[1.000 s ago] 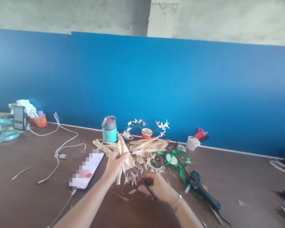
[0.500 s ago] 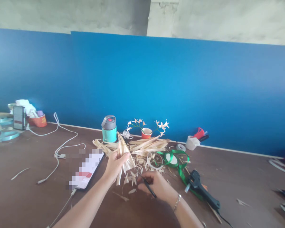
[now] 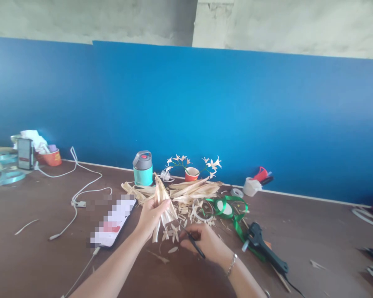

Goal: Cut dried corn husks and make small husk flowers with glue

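Note:
My left hand (image 3: 151, 215) is closed around a pale dried corn husk (image 3: 164, 207), pinching it between thumb and fingers. The husk stands upright, with split strips hanging below the hand. Lower and to the right, my right hand (image 3: 207, 244) holds a slim black-handled tool (image 3: 194, 244). Its thin tip points up toward the husk's lower edge; whether it touches cannot be made out. Small husk flowers (image 3: 174, 233) and a loose petal (image 3: 173, 249) lie on the table between the hands. More husks (image 3: 194, 190) are heaped behind them.
A glue gun (image 3: 265, 250) and green ribbon spool (image 3: 225, 208) lie right of my hands. On the left is a phone (image 3: 115, 223) with a cable. A turquoise jar (image 3: 143, 176) and a paper cup (image 3: 192, 174) with flower stems stand near the blue partition (image 3: 186, 103).

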`<state>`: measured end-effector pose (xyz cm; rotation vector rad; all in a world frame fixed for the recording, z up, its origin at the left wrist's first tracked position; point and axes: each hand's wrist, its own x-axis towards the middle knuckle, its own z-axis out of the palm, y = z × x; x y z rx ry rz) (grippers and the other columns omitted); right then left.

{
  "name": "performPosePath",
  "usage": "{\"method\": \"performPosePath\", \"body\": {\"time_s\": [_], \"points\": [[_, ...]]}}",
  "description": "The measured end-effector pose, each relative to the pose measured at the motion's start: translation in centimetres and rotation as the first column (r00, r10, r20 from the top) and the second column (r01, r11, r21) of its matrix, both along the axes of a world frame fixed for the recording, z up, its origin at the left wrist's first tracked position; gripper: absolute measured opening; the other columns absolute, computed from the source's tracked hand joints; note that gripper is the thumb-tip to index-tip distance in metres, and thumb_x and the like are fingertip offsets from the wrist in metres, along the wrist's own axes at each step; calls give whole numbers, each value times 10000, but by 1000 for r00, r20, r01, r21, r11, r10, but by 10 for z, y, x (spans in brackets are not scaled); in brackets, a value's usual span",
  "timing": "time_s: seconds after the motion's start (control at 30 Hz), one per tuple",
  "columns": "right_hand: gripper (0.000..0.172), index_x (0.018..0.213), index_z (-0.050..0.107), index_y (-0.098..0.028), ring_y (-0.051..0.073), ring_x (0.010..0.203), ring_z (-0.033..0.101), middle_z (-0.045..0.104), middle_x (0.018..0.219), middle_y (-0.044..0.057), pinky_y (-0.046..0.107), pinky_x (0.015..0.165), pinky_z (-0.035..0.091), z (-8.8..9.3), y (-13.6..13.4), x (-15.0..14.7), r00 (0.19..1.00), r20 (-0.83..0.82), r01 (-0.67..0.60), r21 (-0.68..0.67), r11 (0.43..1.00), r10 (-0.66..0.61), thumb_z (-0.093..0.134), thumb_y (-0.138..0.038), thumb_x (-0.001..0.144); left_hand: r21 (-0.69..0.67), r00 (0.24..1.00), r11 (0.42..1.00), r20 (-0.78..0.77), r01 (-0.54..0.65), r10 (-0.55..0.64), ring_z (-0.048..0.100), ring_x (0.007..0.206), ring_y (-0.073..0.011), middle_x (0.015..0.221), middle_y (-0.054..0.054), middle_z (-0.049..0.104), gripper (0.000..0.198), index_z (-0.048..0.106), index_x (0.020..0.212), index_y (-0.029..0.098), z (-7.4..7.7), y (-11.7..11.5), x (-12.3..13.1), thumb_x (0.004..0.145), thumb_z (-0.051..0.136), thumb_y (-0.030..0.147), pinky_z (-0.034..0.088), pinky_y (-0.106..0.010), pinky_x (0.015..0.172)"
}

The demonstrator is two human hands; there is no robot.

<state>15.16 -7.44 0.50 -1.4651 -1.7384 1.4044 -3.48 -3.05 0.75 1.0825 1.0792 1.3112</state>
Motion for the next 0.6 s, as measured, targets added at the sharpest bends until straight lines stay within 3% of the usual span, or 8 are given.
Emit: {"method": "performPosePath", "body": {"time_s": [0.33,0.5,0.6], "points": [[197,771,681,-128,55,414,373,487,460,-52,154,385,302,3,-1,1,1000,12,-5,54,999,4,662,-281,648,-29,999,999,37,-25,26,513,474,-122,501,33,518,260,584,621,128,7,-2,0,621,711,355,371,-220,479],[177,739,683,-132,64,421,390,502,464,-44,158,383,293,-1,1,2,999,23,-27,62,998,25,649,-282,651,-63,997,997,71,41,-36,600,606,-181,628,-11,627,272,664,800,126,12,-2,-3,592,717,292,438,-258,578],[186,748,685,-134,63,420,385,501,467,-45,160,386,285,-4,2,3,999,32,-36,65,997,34,646,-291,655,-99,993,991,86,85,-77,617,641,-191,656,-20,651,277,671,806,130,14,-3,-5,579,729,276,448,-260,595]]}}
